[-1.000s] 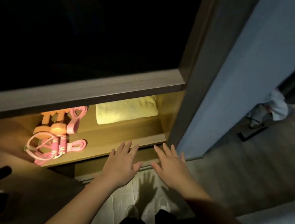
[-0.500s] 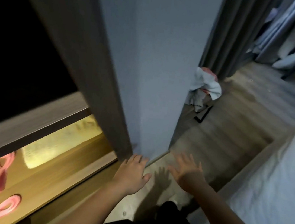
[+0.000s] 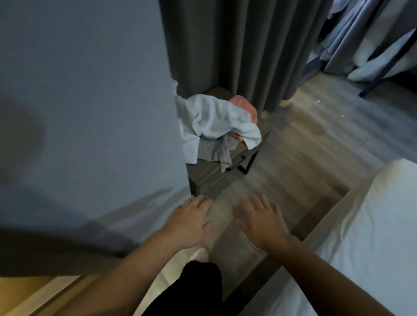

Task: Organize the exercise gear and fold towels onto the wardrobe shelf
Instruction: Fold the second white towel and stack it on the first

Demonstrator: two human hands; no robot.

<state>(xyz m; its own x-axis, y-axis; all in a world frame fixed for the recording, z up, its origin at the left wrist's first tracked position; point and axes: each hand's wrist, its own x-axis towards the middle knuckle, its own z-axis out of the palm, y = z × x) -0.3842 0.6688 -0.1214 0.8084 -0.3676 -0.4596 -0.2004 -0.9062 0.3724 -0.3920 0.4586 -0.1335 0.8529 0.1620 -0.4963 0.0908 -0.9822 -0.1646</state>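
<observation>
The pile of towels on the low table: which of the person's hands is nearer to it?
Left. The left hand is just below the pile of towels; the right hand is further right, towards the bed.

White crumpled towel (image 3: 217, 118); pink cloth (image 3: 244, 108); grey waffle-patterned cloth (image 3: 216, 150); dark grey curtain (image 3: 231, 35); white bed (image 3: 376, 229).

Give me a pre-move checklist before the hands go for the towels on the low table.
1. Left hand empty: ok, open, palm down.
2. Right hand empty: ok, fingers spread.
3. Towels within sight: ok, white towel heaped on the low table, pink one behind, grey cloth draped over the front edge.
4. Floor path to table free: ok.
5. Towels folded: not ok, all crumpled.
6. Shelf space: cannot tell, shelf out of view.
</observation>
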